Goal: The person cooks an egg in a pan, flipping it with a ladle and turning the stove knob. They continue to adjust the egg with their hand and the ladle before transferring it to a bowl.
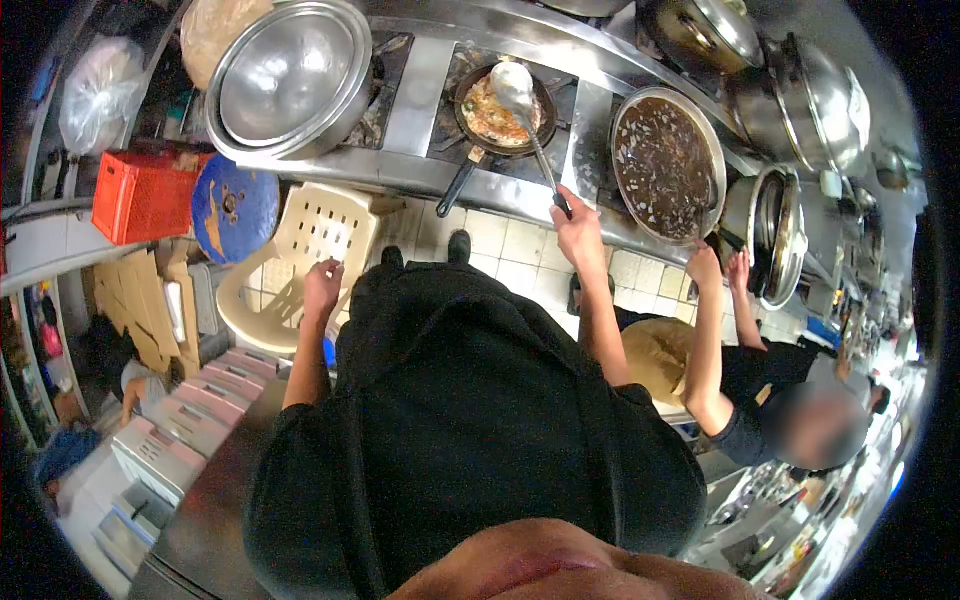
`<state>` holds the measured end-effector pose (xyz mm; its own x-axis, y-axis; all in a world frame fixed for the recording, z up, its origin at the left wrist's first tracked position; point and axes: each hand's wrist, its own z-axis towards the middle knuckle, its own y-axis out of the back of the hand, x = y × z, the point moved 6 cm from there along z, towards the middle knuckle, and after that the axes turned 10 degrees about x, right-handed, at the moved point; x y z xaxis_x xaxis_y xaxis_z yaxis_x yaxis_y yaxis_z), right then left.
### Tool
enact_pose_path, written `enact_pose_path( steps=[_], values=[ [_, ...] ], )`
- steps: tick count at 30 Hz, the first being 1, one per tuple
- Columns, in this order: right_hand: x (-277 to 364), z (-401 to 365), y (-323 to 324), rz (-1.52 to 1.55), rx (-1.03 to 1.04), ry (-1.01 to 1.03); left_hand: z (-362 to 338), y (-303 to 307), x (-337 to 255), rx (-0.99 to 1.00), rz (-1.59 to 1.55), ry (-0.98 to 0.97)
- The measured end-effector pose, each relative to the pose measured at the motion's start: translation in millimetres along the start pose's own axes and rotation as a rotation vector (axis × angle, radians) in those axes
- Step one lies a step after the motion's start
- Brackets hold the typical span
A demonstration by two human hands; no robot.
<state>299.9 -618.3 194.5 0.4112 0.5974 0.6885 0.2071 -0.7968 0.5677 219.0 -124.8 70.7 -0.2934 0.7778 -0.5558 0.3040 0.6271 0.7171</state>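
Note:
My right hand (580,235) grips the dark handle of a metal ladle (513,88). Its bowl rests over reddish-yellow food (490,112) in a black frying pan (548,128) on the stove. The pan's handle points toward me and nothing holds it. My left hand (323,286) hangs near the beige plastic chair, fingers curled together; whether anything small is between them cannot be made out.
A large pan of dark brown sauce (668,165) stands right of the frying pan, with a co-worker (735,380) beside it. Big metal bowls (290,80) sit at left. Below them are a red crate (145,197), a blue round lid (236,208) and the beige chair (318,222).

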Motion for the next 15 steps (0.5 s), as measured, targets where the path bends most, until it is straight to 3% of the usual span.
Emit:
enact_pose_path(
  steps=[5, 9, 12, 15],
  values=[
    [6, -23, -32, 0.057, -0.014, -0.105, 3, 10, 51, 0.138, 0.044, 0.03],
    [4, -28, -65, 0.167, -0.053, -0.055, -7, 24, 85, 0.135, -0.044, 0.084],
    [17, -34, -75, 0.159, -0.063, -0.091, -18, 19, 115, 0.323, 0.036, 0.109],
    [25, -32, -80, 0.132, -0.098, -0.085, -32, 31, 96, 0.284, -0.016, 0.044]
  ],
)
